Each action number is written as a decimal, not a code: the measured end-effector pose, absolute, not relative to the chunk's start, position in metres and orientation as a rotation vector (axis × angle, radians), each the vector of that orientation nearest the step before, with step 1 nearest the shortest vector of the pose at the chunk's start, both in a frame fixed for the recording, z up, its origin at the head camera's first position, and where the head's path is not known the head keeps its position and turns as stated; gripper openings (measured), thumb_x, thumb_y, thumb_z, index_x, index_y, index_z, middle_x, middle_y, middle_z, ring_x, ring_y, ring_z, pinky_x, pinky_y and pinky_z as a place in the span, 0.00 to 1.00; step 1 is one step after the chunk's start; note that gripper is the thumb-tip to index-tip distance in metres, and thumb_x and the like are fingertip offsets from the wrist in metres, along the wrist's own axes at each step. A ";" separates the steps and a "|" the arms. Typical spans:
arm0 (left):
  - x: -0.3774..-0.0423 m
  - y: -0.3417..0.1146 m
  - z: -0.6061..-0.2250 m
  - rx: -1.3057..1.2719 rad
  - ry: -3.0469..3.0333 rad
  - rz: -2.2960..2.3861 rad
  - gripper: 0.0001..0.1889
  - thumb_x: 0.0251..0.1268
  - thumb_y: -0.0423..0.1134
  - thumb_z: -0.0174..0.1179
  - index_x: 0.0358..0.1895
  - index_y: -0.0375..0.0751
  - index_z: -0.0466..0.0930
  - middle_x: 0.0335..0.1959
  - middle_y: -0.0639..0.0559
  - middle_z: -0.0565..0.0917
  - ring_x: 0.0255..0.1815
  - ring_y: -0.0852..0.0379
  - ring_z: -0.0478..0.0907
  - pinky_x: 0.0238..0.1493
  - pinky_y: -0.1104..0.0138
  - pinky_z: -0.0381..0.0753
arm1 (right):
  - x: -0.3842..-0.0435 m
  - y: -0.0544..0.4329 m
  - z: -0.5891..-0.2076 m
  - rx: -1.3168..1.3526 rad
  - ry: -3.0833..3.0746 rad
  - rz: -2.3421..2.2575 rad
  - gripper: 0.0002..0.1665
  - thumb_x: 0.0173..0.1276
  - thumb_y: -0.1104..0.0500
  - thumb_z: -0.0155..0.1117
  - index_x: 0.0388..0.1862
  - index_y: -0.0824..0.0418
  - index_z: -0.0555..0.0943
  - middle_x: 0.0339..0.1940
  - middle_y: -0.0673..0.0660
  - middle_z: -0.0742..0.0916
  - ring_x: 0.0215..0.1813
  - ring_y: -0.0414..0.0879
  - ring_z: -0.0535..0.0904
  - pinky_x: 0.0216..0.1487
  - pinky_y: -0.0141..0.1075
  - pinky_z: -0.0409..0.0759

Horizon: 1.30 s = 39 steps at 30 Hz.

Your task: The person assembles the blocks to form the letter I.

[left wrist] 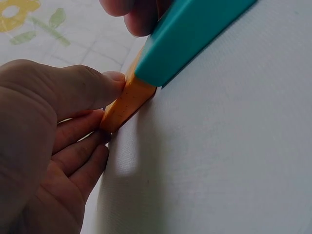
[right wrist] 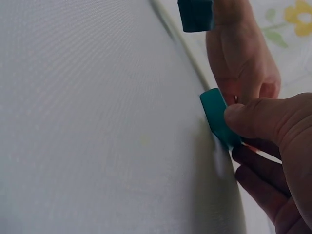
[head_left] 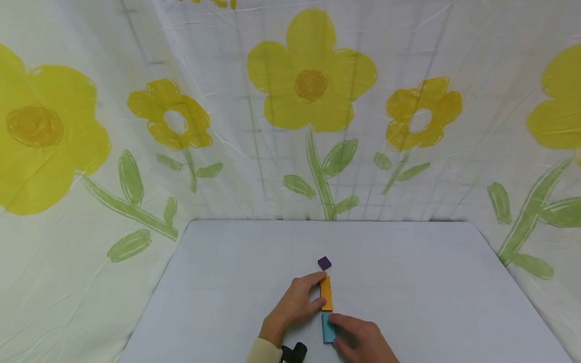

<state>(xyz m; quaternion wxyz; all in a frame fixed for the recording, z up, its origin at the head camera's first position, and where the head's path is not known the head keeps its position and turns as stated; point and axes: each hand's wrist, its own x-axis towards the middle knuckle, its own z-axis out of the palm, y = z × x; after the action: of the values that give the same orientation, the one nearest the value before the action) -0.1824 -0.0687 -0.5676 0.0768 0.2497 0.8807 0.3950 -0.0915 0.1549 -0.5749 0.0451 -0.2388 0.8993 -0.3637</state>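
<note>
An orange block [head_left: 326, 292], long and flat-sided, lies on the white table, pointing away from me. My left hand [head_left: 294, 305] holds it between the thumb near its close end and a finger at its far end. In line with it, closer to me, is a teal block [head_left: 328, 330]. My right hand [head_left: 363, 337] pinches this block, its thumb on the side in the right wrist view. The two blocks stand end to end in the left wrist view, where the teal block [left wrist: 190, 41] partly hides the orange block [left wrist: 127, 103].
A small purple block [head_left: 324, 263] sits just beyond the orange block's far end. Beside my left sleeve [head_left: 264, 351] shows a black device [head_left: 295, 352] at the wrist. The white table [head_left: 431, 282] ends at a cloth backdrop [head_left: 227, 191] with painted yellow flowers.
</note>
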 end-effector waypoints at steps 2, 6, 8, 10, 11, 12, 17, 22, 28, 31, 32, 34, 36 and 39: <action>-0.183 -0.069 -0.568 0.750 2.642 1.181 0.32 0.73 0.35 0.73 0.77 0.36 0.76 0.76 0.48 0.82 0.79 0.50 0.78 0.82 0.55 0.74 | -0.092 0.154 -0.573 -0.710 2.734 -1.104 0.27 0.73 0.53 0.78 0.68 0.57 0.87 0.64 0.52 0.92 0.64 0.47 0.90 0.62 0.43 0.91; -0.183 -0.069 -0.569 0.753 2.640 1.183 0.32 0.73 0.36 0.73 0.77 0.37 0.76 0.76 0.48 0.82 0.79 0.50 0.78 0.82 0.55 0.74 | -0.093 0.152 -0.571 -0.696 2.728 -1.102 0.27 0.73 0.53 0.78 0.68 0.57 0.87 0.64 0.52 0.92 0.64 0.48 0.90 0.62 0.45 0.91; -0.183 -0.069 -0.569 0.751 2.639 1.186 0.32 0.73 0.36 0.73 0.77 0.37 0.76 0.76 0.48 0.82 0.79 0.50 0.78 0.82 0.55 0.74 | -0.094 0.152 -0.571 -0.700 2.737 -1.113 0.27 0.72 0.54 0.78 0.68 0.57 0.87 0.64 0.52 0.92 0.63 0.48 0.90 0.61 0.45 0.91; -0.183 -0.069 -0.569 0.753 2.641 1.188 0.32 0.73 0.36 0.73 0.77 0.37 0.77 0.76 0.48 0.82 0.78 0.50 0.78 0.82 0.55 0.74 | -0.094 0.152 -0.571 -0.710 2.755 -1.124 0.27 0.71 0.55 0.79 0.67 0.58 0.87 0.64 0.52 0.92 0.63 0.47 0.91 0.61 0.45 0.91; -0.183 -0.069 -0.569 0.754 2.643 1.188 0.32 0.73 0.36 0.73 0.77 0.37 0.77 0.76 0.48 0.82 0.78 0.50 0.78 0.82 0.55 0.75 | -0.094 0.152 -0.572 -0.713 2.766 -1.126 0.27 0.71 0.56 0.79 0.67 0.58 0.87 0.64 0.52 0.92 0.63 0.47 0.91 0.61 0.45 0.91; -0.183 -0.069 -0.569 0.758 2.646 1.188 0.32 0.72 0.36 0.73 0.77 0.37 0.77 0.75 0.48 0.82 0.78 0.50 0.78 0.82 0.55 0.75 | -0.094 0.151 -0.572 -0.717 2.776 -1.128 0.27 0.70 0.56 0.80 0.67 0.58 0.87 0.64 0.52 0.92 0.63 0.47 0.91 0.61 0.45 0.91; -0.183 -0.069 -0.570 0.779 2.641 1.207 0.31 0.73 0.35 0.73 0.77 0.36 0.77 0.76 0.47 0.82 0.78 0.50 0.78 0.82 0.55 0.74 | -0.094 0.150 -0.572 -0.701 2.804 -1.117 0.28 0.69 0.57 0.81 0.67 0.58 0.87 0.64 0.52 0.92 0.63 0.48 0.91 0.61 0.46 0.91; -0.183 -0.070 -0.569 0.794 2.640 1.214 0.31 0.73 0.34 0.72 0.77 0.35 0.77 0.75 0.47 0.82 0.78 0.49 0.78 0.82 0.55 0.74 | -0.093 0.150 -0.571 -0.695 2.808 -1.109 0.28 0.69 0.56 0.81 0.67 0.57 0.87 0.64 0.52 0.92 0.64 0.48 0.90 0.61 0.46 0.91; -0.183 -0.070 -0.568 0.795 2.645 1.200 0.31 0.72 0.34 0.72 0.76 0.35 0.77 0.75 0.46 0.82 0.78 0.49 0.78 0.82 0.55 0.75 | -0.092 0.151 -0.570 -0.718 2.810 -1.106 0.28 0.69 0.55 0.82 0.67 0.57 0.87 0.64 0.52 0.92 0.63 0.48 0.90 0.61 0.45 0.91; -0.183 -0.070 -0.568 0.790 2.647 1.194 0.31 0.73 0.35 0.72 0.77 0.35 0.77 0.75 0.47 0.82 0.78 0.49 0.78 0.82 0.55 0.74 | -0.092 0.151 -0.570 -0.721 2.813 -1.098 0.28 0.69 0.54 0.82 0.67 0.57 0.87 0.64 0.52 0.92 0.63 0.48 0.90 0.61 0.45 0.91; -0.183 -0.070 -0.568 0.788 2.647 1.192 0.31 0.73 0.35 0.72 0.77 0.35 0.77 0.75 0.47 0.82 0.78 0.49 0.78 0.82 0.55 0.74 | -0.092 0.151 -0.570 -0.722 2.814 -1.095 0.28 0.69 0.55 0.82 0.67 0.57 0.87 0.64 0.52 0.92 0.63 0.48 0.91 0.61 0.45 0.91; -0.183 -0.070 -0.568 0.788 2.646 1.190 0.31 0.73 0.35 0.72 0.77 0.36 0.77 0.75 0.47 0.82 0.78 0.49 0.78 0.82 0.55 0.74 | -0.092 0.151 -0.570 -0.724 2.818 -1.088 0.28 0.69 0.55 0.82 0.67 0.57 0.87 0.64 0.52 0.92 0.63 0.48 0.91 0.61 0.45 0.91; -0.182 -0.070 -0.568 0.790 2.646 1.191 0.31 0.73 0.35 0.72 0.77 0.36 0.77 0.75 0.47 0.82 0.78 0.49 0.78 0.82 0.54 0.75 | -0.092 0.151 -0.569 -0.728 2.819 -1.083 0.28 0.69 0.55 0.82 0.67 0.57 0.87 0.64 0.52 0.92 0.63 0.48 0.91 0.61 0.45 0.91; -0.183 -0.070 -0.568 0.795 2.647 1.191 0.31 0.73 0.35 0.72 0.76 0.36 0.77 0.75 0.47 0.83 0.78 0.49 0.79 0.81 0.54 0.75 | -0.092 0.151 -0.569 -0.728 2.816 -1.084 0.28 0.69 0.55 0.82 0.67 0.57 0.87 0.64 0.52 0.92 0.63 0.48 0.90 0.61 0.45 0.91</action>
<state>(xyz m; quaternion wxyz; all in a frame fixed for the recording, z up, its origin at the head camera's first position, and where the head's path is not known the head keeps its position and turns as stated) -0.1826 -0.0697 -0.5681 0.0660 0.2637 0.8776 0.3949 -0.0919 0.1510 -0.5690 0.0188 -0.2346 0.9071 -0.3491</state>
